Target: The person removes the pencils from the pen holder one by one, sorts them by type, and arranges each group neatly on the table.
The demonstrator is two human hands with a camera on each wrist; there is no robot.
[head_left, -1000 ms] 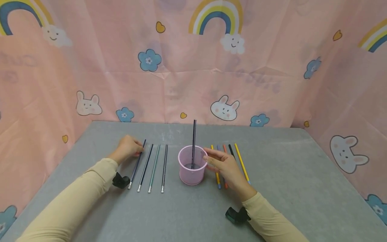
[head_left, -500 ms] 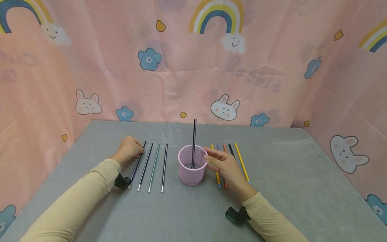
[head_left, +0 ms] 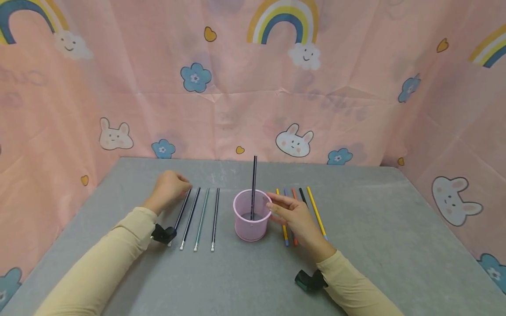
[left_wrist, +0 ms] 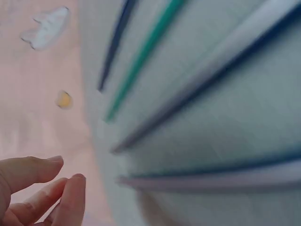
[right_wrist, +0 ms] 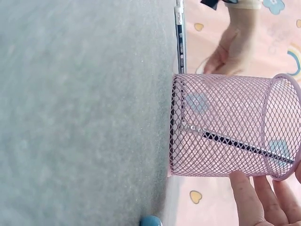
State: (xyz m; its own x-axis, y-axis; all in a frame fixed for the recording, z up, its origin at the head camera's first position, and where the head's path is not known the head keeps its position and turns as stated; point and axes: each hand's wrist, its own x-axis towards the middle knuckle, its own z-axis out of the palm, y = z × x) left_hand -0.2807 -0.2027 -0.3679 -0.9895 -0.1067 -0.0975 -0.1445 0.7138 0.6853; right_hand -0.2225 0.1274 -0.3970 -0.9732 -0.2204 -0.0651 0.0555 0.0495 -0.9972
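Observation:
A pink mesh pencil cup (head_left: 253, 228) stands upright on the grey table with one dark pencil (head_left: 254, 180) leaning in it. My right hand (head_left: 294, 217) holds the cup at its right side, thumb at the rim and fingers along the mesh. To the left lies a row of several pencils with pale eraser ends, one of them green (head_left: 201, 219). By the far tip of the leftmost dark pencil (head_left: 182, 210) is my left hand (head_left: 168, 188). Its thumb and fingertips are close together in the left wrist view, apart from the pencil (left_wrist: 211, 183), with nothing seen between them.
Right of the cup lie several coloured pencils, among them a yellow one (head_left: 316, 213), partly hidden by the right hand. A pink patterned cloth (head_left: 237, 109) hangs behind and beside the table (head_left: 375, 241). Each wrist wears a black camera.
My left hand has shifted a little away from me, from the upper shaft of the leftmost pencil to its far tip. The right hand and the cup have stayed put.

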